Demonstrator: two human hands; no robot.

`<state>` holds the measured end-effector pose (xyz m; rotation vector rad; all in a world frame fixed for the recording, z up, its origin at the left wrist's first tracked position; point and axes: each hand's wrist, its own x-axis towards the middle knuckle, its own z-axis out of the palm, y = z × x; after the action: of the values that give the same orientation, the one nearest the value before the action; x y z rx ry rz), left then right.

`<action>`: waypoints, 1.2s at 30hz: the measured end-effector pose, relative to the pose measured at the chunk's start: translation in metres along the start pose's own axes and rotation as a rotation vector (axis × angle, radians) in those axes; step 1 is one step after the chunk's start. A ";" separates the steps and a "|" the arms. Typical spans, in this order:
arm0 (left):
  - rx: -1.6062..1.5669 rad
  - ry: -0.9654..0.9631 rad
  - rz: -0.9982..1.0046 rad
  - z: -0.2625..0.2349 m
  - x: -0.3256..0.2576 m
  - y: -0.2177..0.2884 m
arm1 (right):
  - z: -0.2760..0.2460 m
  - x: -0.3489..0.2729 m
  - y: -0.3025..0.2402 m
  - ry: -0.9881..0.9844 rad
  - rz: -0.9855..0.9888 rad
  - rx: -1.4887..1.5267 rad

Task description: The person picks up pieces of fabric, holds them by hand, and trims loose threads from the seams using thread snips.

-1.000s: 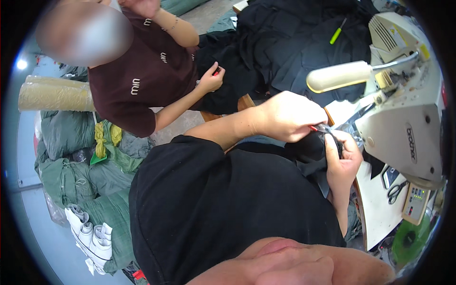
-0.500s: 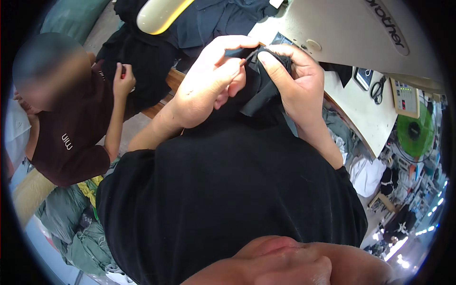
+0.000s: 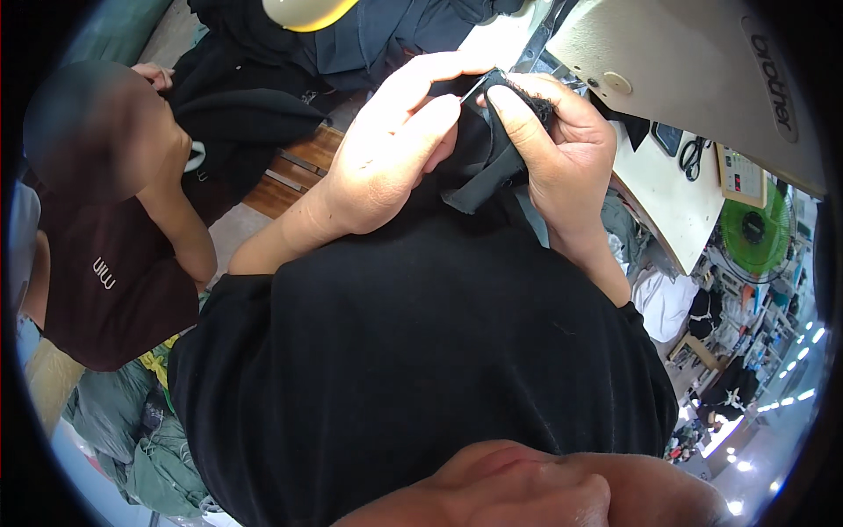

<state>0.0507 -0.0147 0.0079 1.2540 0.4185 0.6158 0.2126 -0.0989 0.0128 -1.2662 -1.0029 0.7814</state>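
Observation:
My left hand (image 3: 391, 145) is closed in a pinch on a thin, shiny, pointed tool (image 3: 475, 88), too small to tell its exact kind. The tool's tip meets the upper edge of a black fabric piece (image 3: 488, 176). On the other side, my right hand (image 3: 566, 140) grips this fabric between thumb and fingers, with the thumb pressed on top. A narrow strip of the cloth hangs below the thumb, and its edge near the fingers looks frayed. The fingers partly cover the rest of the fabric.
A sewing machine (image 3: 676, 66) stands at the right over a white table (image 3: 672, 206), with black scissors (image 3: 692, 158), a phone (image 3: 666, 138) and a control panel (image 3: 743, 176). A green fan (image 3: 755, 227) is beyond. A co-worker (image 3: 114, 281) sits at the left, beside dark garments (image 3: 250, 114).
Both hands stay together at the fabric, with the tool tip now nearer its upper edge. The co-worker's hand has lifted toward their head. My view has shifted slightly.

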 end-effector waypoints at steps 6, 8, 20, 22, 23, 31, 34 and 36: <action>0.018 -0.014 -0.014 -0.007 -0.004 0.004 | 0.008 0.000 -0.002 0.018 0.029 -0.024; 0.007 0.007 -0.008 -0.008 -0.005 0.004 | 0.010 0.001 -0.004 -0.006 -0.020 -0.069; -0.127 0.003 0.008 -0.013 -0.008 0.001 | 0.016 0.002 -0.010 -0.015 -0.074 -0.196; -0.083 0.008 0.049 -0.012 -0.007 -0.003 | 0.017 0.002 -0.010 -0.020 -0.067 -0.198; -0.039 0.013 0.090 -0.011 -0.006 -0.005 | 0.017 0.002 -0.010 -0.026 -0.062 -0.200; -0.077 -0.011 0.084 -0.019 -0.013 -0.003 | 0.023 -0.001 -0.010 -0.033 -0.046 -0.112; -0.156 -0.020 0.044 -0.022 -0.016 0.000 | 0.023 -0.001 -0.012 -0.061 -0.040 -0.121; -0.205 -0.009 0.002 -0.020 -0.015 0.003 | 0.021 0.000 -0.013 -0.086 -0.041 -0.136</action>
<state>0.0264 -0.0086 0.0043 1.0611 0.3380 0.6383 0.1927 -0.0925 0.0262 -1.3327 -1.1638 0.7517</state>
